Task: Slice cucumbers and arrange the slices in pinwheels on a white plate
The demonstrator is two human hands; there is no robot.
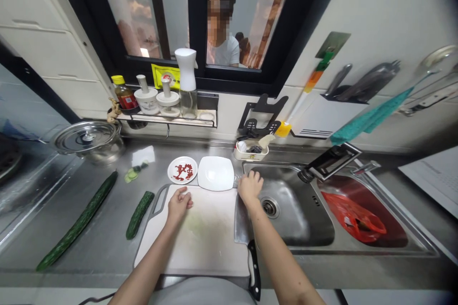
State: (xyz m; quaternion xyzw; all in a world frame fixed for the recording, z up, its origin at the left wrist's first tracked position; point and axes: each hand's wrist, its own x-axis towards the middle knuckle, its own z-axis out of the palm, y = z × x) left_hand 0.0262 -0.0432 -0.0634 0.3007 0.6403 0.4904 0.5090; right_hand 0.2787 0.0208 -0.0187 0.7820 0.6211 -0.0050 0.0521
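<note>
Above the upper left of the white cutting board (211,252), my left hand (180,204) hangs with loosely curled fingers, somewhat apart and with nothing visible in them. My right hand (250,187) reaches over the left rim of the sink, fingers spread, beside a clear, film-like bit (236,180); whether it touches this I cannot tell. A square white plate (215,173) and a round plate (172,172) with chopped red pieces (184,171) stand behind the board. A knife with a black handle (254,271) lies along the board's right edge.
Left of the board lie a short cucumber piece (140,215), a long cucumber (78,221) and pale green slices (131,175). A lidded pot (89,140) stands behind. At right are the sink (300,228), its faucet (331,161) and a red bag (354,217).
</note>
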